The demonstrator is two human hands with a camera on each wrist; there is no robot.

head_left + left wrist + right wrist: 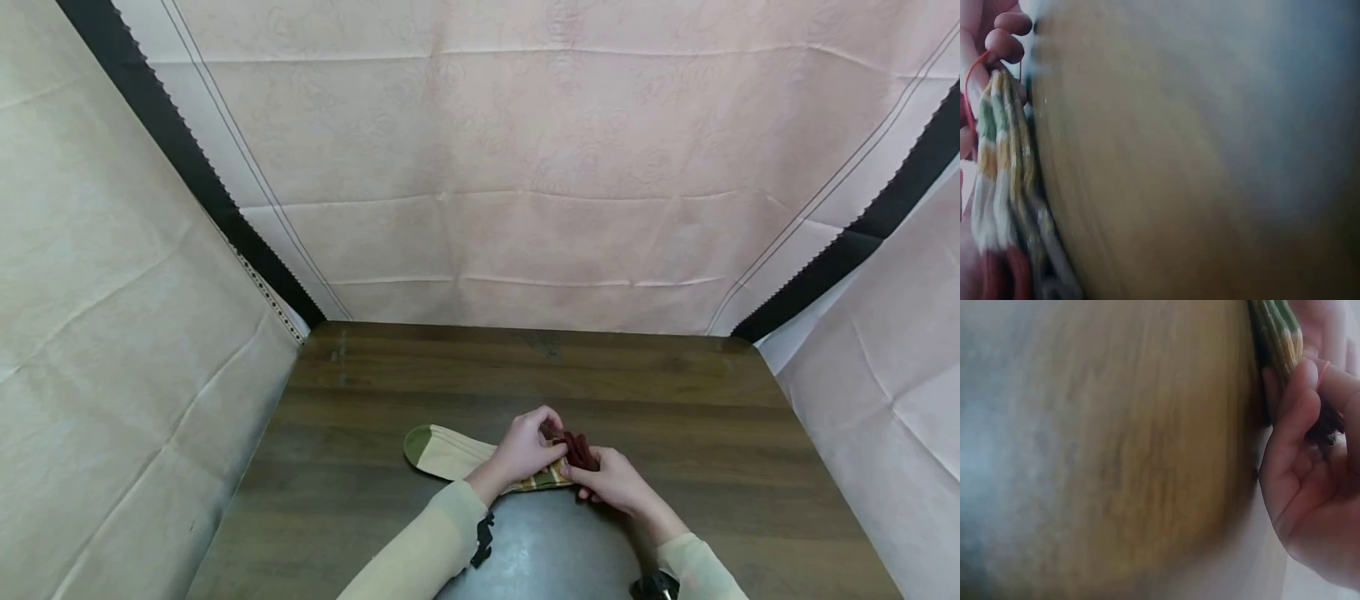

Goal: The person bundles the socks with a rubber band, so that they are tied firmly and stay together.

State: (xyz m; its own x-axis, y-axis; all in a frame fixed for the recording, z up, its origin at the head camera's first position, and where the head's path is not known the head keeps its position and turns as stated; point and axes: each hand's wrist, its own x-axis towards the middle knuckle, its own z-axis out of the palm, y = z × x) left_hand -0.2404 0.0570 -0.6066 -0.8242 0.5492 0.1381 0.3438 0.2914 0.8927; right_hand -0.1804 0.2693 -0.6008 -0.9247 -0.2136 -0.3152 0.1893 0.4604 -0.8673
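A flat stack of socks lies across the table, cream with green toes at the left, a striped plaid part and dark red at the right end. My left hand grips the stack near its dark red part, thumb and forefinger bent. At the right end, my right hand holds the socks between thumb and fingers. A thin red band loops by the fingers in the left wrist view; the right wrist view shows part of the red band at the fingertips. Folded striped layers show edge-on.
The brown wood-grain table has a glossy grey reflection near its front. Pale cloth walls enclose it at the back and both sides, with black strips along the corners.
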